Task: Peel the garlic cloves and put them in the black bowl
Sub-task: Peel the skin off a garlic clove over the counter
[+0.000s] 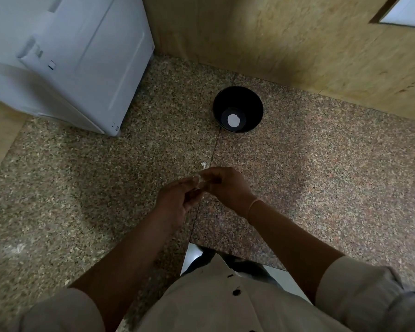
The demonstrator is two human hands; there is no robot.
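A black bowl stands on the speckled granite counter near the back wall, with a round white patch showing at its bottom. In front of it, over the counter's seam, my left hand and my right hand meet fingertip to fingertip. Between them sits a small pale garlic clove with thin skin, pinched by both hands and mostly hidden by the fingers. A scrap of white peel lies on the counter just beyond my hands.
A white appliance fills the back left of the counter. A tan wall runs along the back and right, with a white socket plate at the top right. The counter's front edge is close to my body.
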